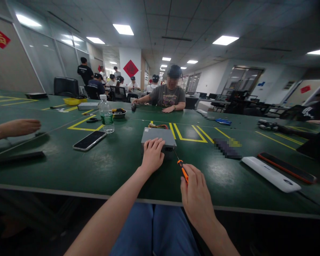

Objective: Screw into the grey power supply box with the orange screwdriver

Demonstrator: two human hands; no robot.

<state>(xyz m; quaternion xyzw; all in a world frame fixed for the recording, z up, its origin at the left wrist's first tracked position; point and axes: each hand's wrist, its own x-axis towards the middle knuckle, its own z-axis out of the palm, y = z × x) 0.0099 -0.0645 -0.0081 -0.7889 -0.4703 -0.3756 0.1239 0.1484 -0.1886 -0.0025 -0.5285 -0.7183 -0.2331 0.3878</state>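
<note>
A grey metal computer power supply lies on the green table in front of me, its bundle of coloured wires at the far side. My left hand grips it, fingers over the top and thumb at the near right edge. In my right hand is a screwdriver with an orange and black handle. Its thin shaft points up and left to the near right corner of the power supply. Whether the tip sits in a screw is too small to tell.
Left of the power supply are a phone, a water bottle and a bowl of small parts. A white device and an orange-edged device lie right. A co-worker's hand reaches in from the left; another person sits opposite.
</note>
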